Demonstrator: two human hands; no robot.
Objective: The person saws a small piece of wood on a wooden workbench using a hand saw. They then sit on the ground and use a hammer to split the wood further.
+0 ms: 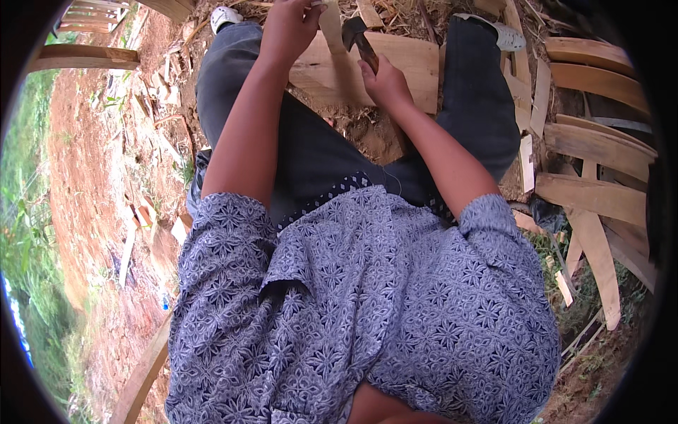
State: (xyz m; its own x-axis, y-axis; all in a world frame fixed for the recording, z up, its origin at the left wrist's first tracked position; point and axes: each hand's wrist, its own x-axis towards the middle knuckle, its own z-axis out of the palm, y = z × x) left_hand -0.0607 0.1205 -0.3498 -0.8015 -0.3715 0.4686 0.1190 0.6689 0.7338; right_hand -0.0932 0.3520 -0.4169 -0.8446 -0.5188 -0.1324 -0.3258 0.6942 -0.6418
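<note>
My right hand (388, 83) is wrapped round the wooden handle of a hammer (355, 32), whose dark metal head tilts up and to the left. At the upper edge my left hand (291, 30) is closed, its fingertips pinched on something small and pale that I cannot make out. Just right of those fingers, a narrow pale wood strip (330, 27) rises from a wide wooden board (413, 71). The board lies between my lower legs. The picture's edge cuts off the strip's top end.
Several curved wooden slats (593, 145) are heaped at the right. Wood offcuts (161, 90) and chips litter the reddish soil on the left. A curved wooden beam (88, 58) juts in at the upper left, and another wooden piece (145, 371) stands at the lower left.
</note>
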